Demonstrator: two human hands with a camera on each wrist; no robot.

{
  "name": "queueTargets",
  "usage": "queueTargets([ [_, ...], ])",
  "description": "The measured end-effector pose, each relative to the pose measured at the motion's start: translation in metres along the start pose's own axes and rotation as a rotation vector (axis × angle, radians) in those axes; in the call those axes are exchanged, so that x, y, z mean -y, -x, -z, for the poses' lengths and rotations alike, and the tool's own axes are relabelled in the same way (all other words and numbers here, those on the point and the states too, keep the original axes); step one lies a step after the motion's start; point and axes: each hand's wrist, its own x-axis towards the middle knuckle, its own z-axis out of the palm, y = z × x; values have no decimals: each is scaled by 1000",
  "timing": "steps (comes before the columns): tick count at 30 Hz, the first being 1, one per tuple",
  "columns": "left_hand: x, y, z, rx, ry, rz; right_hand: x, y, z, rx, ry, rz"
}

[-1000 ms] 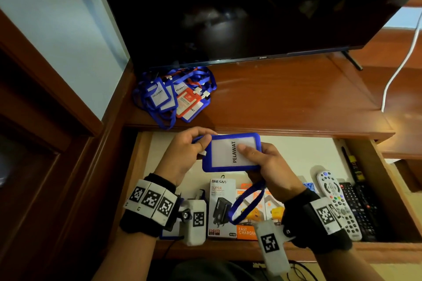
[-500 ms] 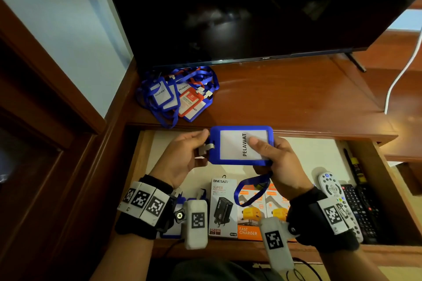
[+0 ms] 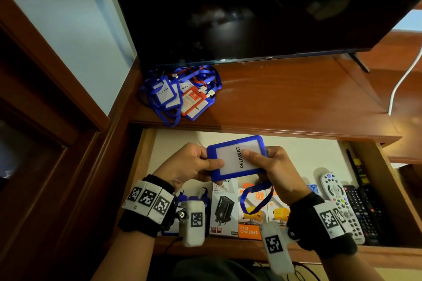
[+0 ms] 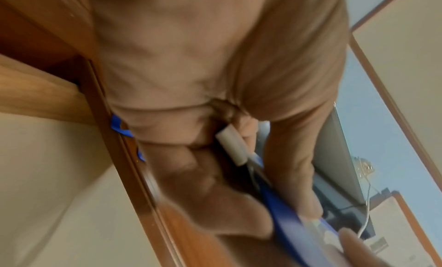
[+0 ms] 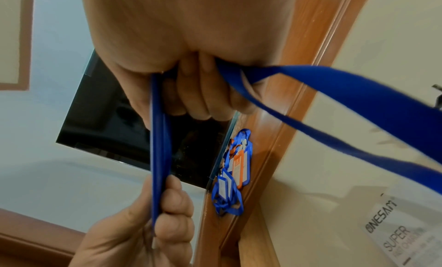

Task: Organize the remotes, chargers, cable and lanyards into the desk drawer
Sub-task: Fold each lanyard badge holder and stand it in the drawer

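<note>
Both hands on one blue badge holder [image 3: 237, 158], held flat over the open drawer [image 3: 146, 157]. Left hand [image 3: 189, 164] pinches its 9 o'clock edge, right hand [image 3: 271, 166] grips the 3 o'clock side, thumb on the "PELAWAT" card. Its blue strap [image 3: 255, 198] loops down from the right palm over the charger boxes [image 3: 237, 210]. Remotes [image 3: 347, 207] at drawer's 3 o'clock. Remaining lanyard pile [image 3: 180, 93] on tabletop [image 3: 285, 98], 11 o'clock of the hands.

The blue-framed plastic badge holder [image 3: 237, 158] marked PELAWAT now sits lower over the open wooden drawer [image 3: 146, 157] — the left hand [image 3: 191, 164] has shifted from its clip end onto its frame.
</note>
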Motion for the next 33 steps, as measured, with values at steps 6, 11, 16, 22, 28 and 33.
queueTargets([
  [6,1,-2,6,-104,-14,-2,-2,0,-4,21,105,-7],
  [11,1,-5,16,-333,179,-36,-5,0,-7,120,206,55],
  [16,7,-10,2,-560,148,-111,5,4,-20,229,630,214],
  [22,13,-9,-15,-488,-118,-188,37,4,-13,218,604,235],
  [28,4,5,-5,-22,-404,-165,45,-12,6,138,920,382],
  [33,3,13,8,129,-113,-255,31,-19,13,307,343,279],
])
